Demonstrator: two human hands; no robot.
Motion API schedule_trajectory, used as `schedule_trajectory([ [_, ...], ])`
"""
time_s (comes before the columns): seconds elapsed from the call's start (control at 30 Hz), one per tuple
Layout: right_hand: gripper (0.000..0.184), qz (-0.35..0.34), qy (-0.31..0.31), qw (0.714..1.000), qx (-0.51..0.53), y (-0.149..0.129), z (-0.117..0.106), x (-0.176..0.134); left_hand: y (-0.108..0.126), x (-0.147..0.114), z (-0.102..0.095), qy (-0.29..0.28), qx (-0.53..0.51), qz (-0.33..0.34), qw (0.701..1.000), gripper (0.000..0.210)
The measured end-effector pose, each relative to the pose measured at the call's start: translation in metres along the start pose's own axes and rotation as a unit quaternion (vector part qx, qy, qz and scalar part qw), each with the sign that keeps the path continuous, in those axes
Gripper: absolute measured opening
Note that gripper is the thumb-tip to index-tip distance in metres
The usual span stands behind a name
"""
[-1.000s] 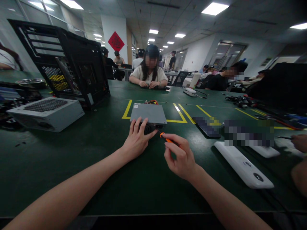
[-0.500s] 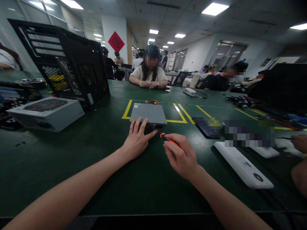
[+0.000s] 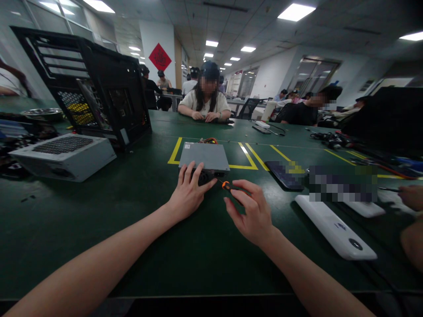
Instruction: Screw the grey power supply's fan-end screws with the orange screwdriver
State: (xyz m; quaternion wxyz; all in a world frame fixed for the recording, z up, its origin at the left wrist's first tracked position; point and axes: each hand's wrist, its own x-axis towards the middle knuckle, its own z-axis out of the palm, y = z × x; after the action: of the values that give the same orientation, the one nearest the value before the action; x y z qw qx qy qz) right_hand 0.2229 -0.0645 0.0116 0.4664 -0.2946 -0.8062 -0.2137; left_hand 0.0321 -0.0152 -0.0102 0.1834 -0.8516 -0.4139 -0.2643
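Observation:
A grey metal computer power supply (image 3: 205, 155) lies flat in front of me, its fan and socket side facing me. My left hand (image 3: 187, 193) steadies it, with the fingers bent over the top front edge and the thumb stretched along the front face. In my right hand (image 3: 253, 211) is a screwdriver (image 3: 228, 186) with a black and orange handle. The thumb stands away from the handle, and the fingers lie loosely over it. The screwdriver points at the lower front of the power supply, beside my left thumb; its tip is too small to make out.
On the left stand a black computer case (image 3: 122, 101) and a second power supply (image 3: 66, 156). A phone (image 3: 284, 176) and a white power strip (image 3: 335, 226) lie to the right. Another person's hand (image 3: 411, 197) is at the right edge; someone sits across the table (image 3: 158, 127).
My right fingers have opened around the screwdriver, the thumb coming away from the handle, and the handle has turned. My left hand and the power supply have stayed put.

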Motion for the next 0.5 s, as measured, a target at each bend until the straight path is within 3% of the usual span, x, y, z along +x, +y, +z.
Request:
schedule_trajectory([
  [0.2,0.046,-0.007,0.015,1.0,0.011,-0.001,0.0002,0.0015,-0.0004,-0.0003,0.0005,0.001,0.002,0.002,1.0,0.052],
  [0.37,0.036,-0.038,0.014,0.998,-0.037,-0.0022,-0.0018,0.0047,-0.0004,-0.0002,0.0019,0.001,0.002,0.002,1.0,0.051],
  [0.5,0.045,-0.032,0.027,0.999,-0.004,-0.0028,-0.0007,0.0028,-0.0008,0.0,0.0025,0.002,0.006,0.004,1.0,0.05],
])
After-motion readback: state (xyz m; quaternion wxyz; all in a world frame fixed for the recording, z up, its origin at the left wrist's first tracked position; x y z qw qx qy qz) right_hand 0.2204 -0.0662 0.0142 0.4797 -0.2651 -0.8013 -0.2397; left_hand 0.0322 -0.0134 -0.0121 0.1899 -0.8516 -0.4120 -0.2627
